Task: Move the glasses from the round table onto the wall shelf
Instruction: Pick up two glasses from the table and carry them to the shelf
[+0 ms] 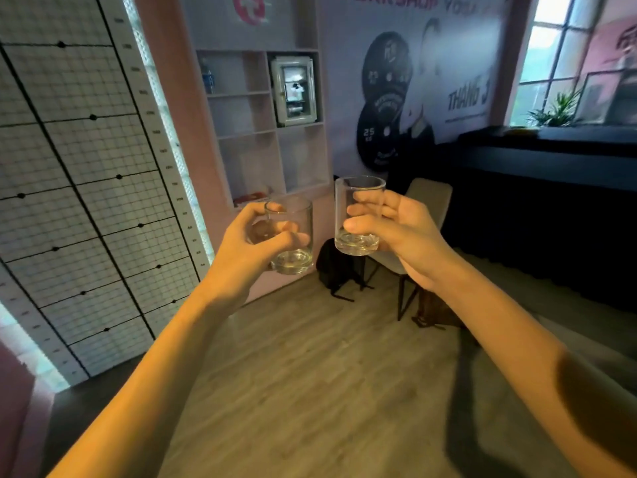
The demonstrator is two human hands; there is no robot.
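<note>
View toward the wall shelf, read left to right. At far left stands a gridded wall panel (69, 167), well apart from the arms. The left hand (241, 250) is wrapped round the left glass (300, 219), thumb and fingers curled about its side, with the glass held upright in the air. Behind it rises the wall shelf (241, 94), an open grid of compartments. A bottle (208, 77) stands in the upper left one and a white box (293, 91) fills the upper right. What lies in the lower rows is too blurred to tell for certain.

The right hand (406, 239) clasps the right glass (358, 186) round its middle, slightly higher than the other. The two glasses are near each other but not touching.

Both are likely stiff, smooth and breakable, with thick bases that carry most of the weight. A hold round the wall, below the rim, suits them.

Right of the shelf sit a backpack (336, 267), a chair (427, 198) and a dark counter (551, 174). The way to the shelf looks open, but the compartment edges are the hazard on entry.
</note>
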